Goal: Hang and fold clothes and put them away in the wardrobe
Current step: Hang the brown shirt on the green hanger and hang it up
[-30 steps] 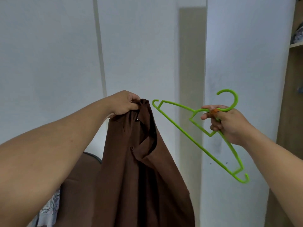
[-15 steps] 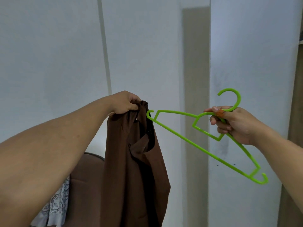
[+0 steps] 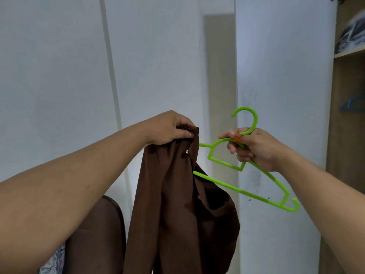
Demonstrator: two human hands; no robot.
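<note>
Open white wall ahead, wardrobe shelf [image 3: 348, 54] at far right. Left hand [image 3: 169, 128] pinches the hanging brown garment [image 3: 177, 204] by its top; right hand [image 3: 251, 148] grips the green hanger [image 3: 243, 191], whose left end is hidden behind the cloth.

I've got both arms bare & stretched fwd, raised to abt the same height in front of me. L forearm runs up from lower left, wrist roughly straight; left hand [image 3: 169, 128] is back-up w/ fingers curled under & thumb tucked, bunching the top edge of the brown garment [image 3: 177, 204] in a tight grip. R forearm comes in from lower right, wrist bent slightly; right hand [image 3: 250, 149] has fingers wrapped round the neck of the green hanger [image 3: 246, 191] just below its hook, index finger extended along the top. Hands near each other, not touching.
</note>
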